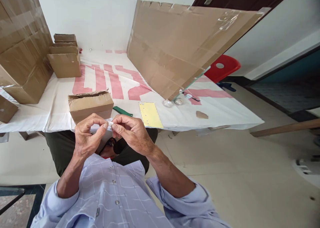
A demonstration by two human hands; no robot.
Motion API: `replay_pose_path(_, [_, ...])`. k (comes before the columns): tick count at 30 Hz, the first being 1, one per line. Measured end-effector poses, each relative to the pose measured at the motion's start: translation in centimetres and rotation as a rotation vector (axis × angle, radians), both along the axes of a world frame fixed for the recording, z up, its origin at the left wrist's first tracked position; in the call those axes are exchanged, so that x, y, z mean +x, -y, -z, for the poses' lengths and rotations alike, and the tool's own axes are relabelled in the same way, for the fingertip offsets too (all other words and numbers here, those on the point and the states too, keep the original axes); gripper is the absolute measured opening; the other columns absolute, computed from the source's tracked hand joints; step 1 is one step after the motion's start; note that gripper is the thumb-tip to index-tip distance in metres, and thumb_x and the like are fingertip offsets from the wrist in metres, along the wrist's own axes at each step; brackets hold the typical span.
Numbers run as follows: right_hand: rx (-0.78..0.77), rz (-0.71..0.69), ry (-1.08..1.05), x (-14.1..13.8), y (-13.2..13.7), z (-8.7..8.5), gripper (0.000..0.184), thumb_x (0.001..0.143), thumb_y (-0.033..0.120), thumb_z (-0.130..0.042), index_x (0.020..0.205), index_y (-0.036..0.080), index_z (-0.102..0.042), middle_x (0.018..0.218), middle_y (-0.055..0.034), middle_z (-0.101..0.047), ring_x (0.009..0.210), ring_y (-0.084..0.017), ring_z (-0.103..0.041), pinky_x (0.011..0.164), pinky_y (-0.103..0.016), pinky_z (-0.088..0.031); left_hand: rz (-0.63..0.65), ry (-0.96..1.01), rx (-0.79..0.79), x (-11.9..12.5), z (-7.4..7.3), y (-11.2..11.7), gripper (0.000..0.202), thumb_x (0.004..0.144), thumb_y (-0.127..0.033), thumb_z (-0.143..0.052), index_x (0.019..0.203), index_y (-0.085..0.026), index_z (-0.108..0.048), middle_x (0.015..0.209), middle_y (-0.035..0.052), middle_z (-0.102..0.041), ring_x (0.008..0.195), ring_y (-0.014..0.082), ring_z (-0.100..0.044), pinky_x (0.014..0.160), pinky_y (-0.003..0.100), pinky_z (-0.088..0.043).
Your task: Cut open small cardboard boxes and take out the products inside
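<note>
Big taped carton [22, 47] sits far left on the desk [57, 111], with a small cardboard box [90, 104] just behind my hands. Left hand [87, 136] and right hand [132, 132] are both narrow, fingertips pinching one small white piece [110, 124] between them, just short of the desk edge. It looks light, thin and easy to drop; I'd grip its ends. Right of it are a green tool [122, 111], a yellow card [150, 115] and a leaning cardboard sheet [185, 47].

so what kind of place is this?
Likely a small packing workroom: taped cardboard boxes and a flattened carton on a banner-covered table, with the left hand and right hand pinching a small white piece.
</note>
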State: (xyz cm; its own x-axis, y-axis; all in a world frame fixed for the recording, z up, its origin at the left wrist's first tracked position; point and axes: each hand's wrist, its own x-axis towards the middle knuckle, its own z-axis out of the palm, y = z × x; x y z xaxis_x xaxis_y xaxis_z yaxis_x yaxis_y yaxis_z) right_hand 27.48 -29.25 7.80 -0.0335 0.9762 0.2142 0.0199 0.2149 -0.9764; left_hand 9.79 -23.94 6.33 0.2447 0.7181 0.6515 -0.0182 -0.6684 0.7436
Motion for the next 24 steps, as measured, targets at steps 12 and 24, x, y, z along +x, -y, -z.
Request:
replay_pose_path(12, [0.007,-0.013,-0.027,0.04,0.16,-0.15,0.053,0.092,0.074,-0.079,0.085,0.022,-0.067,0.07,0.0009,-0.065,0.064,-0.014,-0.062,0.064,-0.029,-0.056,0.106,0.086,-0.228,-0.1,-0.15,0.14,0.029,0.095,-0.045,-0.086,0.08,-0.022,-0.078,0.076,0.0029,-0.072,0.067,0.0152,-0.064,0.063,0.031,-0.053])
replay_pose_path(24, [0.02,-0.069,-0.09,0.46,0.32,0.08,0.048,0.096,0.069,-0.078,0.093,0.022,-0.072,0.078,-0.0012,-0.07,0.068,-0.014,-0.066,0.065,-0.03,-0.059,0.247,0.196,-0.518,0.13,0.31,0.18,0.036,0.086,-0.053,-0.094,0.076,-0.022,-0.079,0.07,0.003,-0.071,0.063,0.0163,-0.066,0.064,0.033,-0.059])
